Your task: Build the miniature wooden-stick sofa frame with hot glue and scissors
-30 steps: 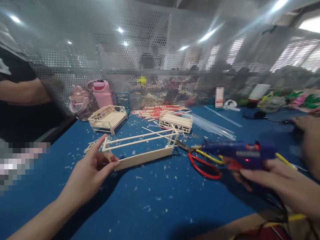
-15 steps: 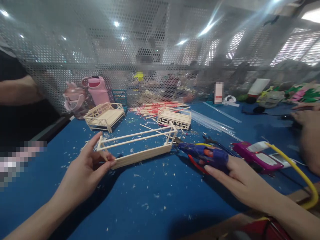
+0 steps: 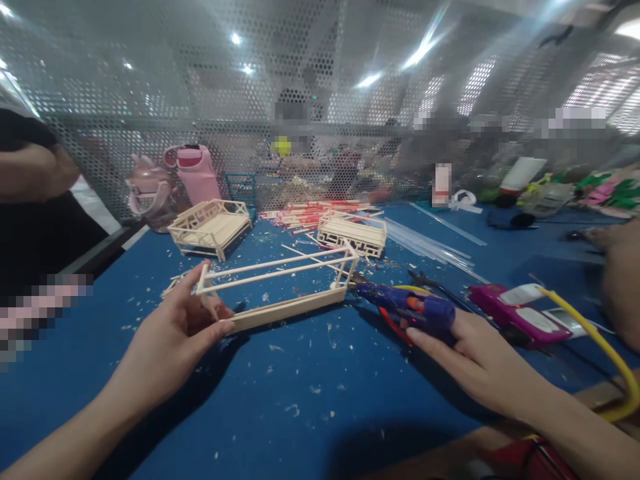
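Note:
My left hand pinches the left end of a small wooden stick frame, its long flat side towards me and thin rails above. In my right hand is a blue hot glue gun, whose nozzle points left at the frame's right end. The nozzle tip is right beside the corner joint; whether it touches is unclear. Behind the frame stand a miniature wooden bench on the left and a miniature wooden table-like piece on the right.
Red-tipped sticks and clear glue sticks lie at the back, before a perforated metal screen. Pink bottles stand back left. A purple device and yellow cable are at right. Other people are at both sides.
The frame has tilted slightly, its flat side showing narrower than before. Both hands keep their grips, and the glue gun stays at the right corner. The camera view has shifted a little.

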{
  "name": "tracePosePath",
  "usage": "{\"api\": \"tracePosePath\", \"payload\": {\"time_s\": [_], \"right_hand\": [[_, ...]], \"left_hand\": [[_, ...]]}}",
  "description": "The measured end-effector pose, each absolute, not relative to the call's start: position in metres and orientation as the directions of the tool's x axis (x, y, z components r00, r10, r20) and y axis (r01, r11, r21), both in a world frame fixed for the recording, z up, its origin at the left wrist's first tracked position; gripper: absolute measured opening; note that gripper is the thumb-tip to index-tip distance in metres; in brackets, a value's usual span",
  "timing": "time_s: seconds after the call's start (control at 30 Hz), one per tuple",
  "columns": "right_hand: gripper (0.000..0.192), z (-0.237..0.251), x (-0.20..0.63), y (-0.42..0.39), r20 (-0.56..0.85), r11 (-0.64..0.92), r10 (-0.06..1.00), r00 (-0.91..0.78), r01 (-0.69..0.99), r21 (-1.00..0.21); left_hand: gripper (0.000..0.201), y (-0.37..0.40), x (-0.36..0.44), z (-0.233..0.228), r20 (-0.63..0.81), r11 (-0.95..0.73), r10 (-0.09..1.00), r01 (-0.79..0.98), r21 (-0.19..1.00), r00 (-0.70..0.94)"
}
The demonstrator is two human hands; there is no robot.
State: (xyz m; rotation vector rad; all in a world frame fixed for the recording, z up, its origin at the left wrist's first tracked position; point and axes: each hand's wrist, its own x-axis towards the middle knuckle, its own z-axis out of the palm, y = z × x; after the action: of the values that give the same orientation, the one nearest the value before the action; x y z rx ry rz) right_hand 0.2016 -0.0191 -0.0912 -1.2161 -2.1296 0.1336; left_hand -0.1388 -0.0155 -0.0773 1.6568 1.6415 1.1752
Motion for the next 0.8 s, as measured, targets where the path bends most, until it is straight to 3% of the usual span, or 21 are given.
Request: {"api": "tracePosePath", "payload": {"time_s": [0.53, 0.8], "right_hand": [[0.032, -0.095, 0.198, -0.018, 0.498, 0.565, 0.787, -0.364, 0.749, -0.346], [0.034, -0.102, 0.200, -0.022, 0.531, 0.564, 0.775, -0.343, 0.755, -0.335]], "left_hand": [[0.080, -0.016, -0.142, -0.086, 0.226, -0.161, 0.970, 0.474, 0.866, -0.084], [0.053, -0.018, -0.142, -0.091, 0.178, -0.098, 0.969, 0.397, 0.912, -0.170]]}}
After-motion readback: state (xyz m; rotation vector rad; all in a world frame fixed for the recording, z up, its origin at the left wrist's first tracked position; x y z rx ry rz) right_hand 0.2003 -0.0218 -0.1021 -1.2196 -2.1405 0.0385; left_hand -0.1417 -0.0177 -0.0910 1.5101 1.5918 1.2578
